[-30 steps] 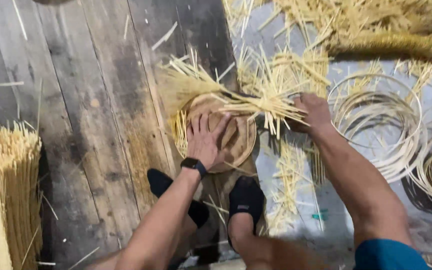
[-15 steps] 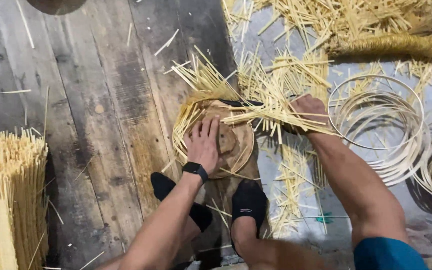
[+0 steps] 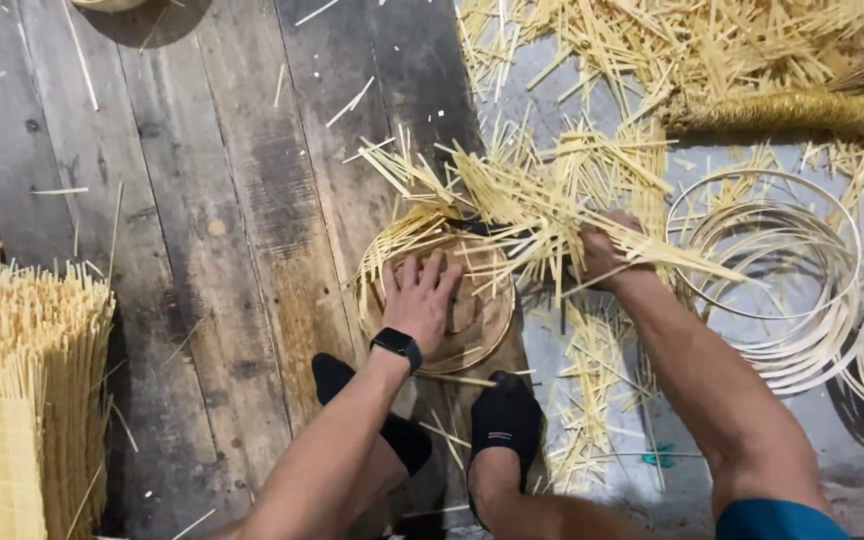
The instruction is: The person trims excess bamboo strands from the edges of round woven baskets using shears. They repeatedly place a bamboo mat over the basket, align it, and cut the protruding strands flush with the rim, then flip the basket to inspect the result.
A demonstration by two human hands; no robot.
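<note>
A round woven bamboo disc [image 3: 487,325] lies on the wooden floor in front of my black-socked feet. My left hand [image 3: 420,297], with a black watch on its wrist, presses flat on the disc with fingers spread. My right hand [image 3: 604,250] is closed around a bundle of thin pale bamboo strips [image 3: 542,205] that fan out to the left over the disc's far edge and stick out to the right.
Loose bamboo strips [image 3: 692,50] litter the grey ground at the top right. Coiled bamboo hoops [image 3: 782,280] lie at the right. A stack of woven bamboo mats [image 3: 22,390] stands at the lower left. Dark wooden planks [image 3: 202,200] cover the left.
My right hand has drawn the strip bundle to the right and spread it wider across the disc. My left hand has stayed pressed on the disc.
</note>
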